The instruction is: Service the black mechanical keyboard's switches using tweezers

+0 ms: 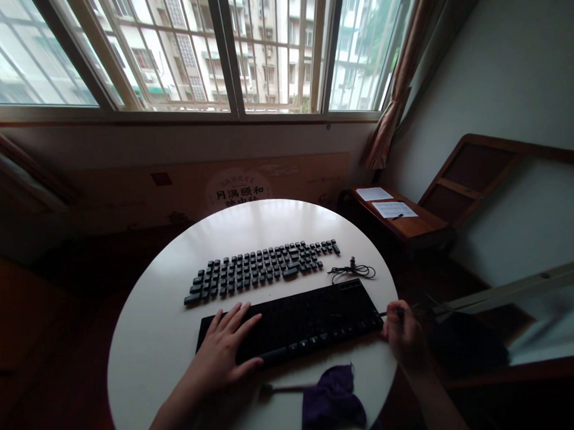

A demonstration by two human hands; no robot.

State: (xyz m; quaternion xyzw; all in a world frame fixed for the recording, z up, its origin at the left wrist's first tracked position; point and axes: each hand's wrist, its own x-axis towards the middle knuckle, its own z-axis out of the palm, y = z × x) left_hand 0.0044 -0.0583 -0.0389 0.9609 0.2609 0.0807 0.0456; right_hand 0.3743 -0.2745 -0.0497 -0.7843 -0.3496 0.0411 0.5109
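A black keyboard (pixel 306 316) lies at a slant on the round white table (pixel 154 361). Most of its surface looks dark and bare, with a row of keycaps still along the near edge. My left hand (pixel 228 344) rests flat on its left end, fingers spread. At the right end, my right hand (pixel 403 325) is closed around a thin dark tool (pixel 383 314), whose tip meets the keyboard's near right corner; its kind is not clear. Beyond the keyboard, loose black keycaps (pixel 261 264) stand in slanted rows. A coiled black cable (pixel 353 269) lies beside them.
Nearest me are a purple cloth (pixel 332 401) and a brush-like tool (pixel 285 388) with a dark end, partly under the cloth. A wooden chair (pixel 423 229) with papers (pixel 394 210) and a pen stands at the right. A barred window (pixel 274 51) is behind the table.
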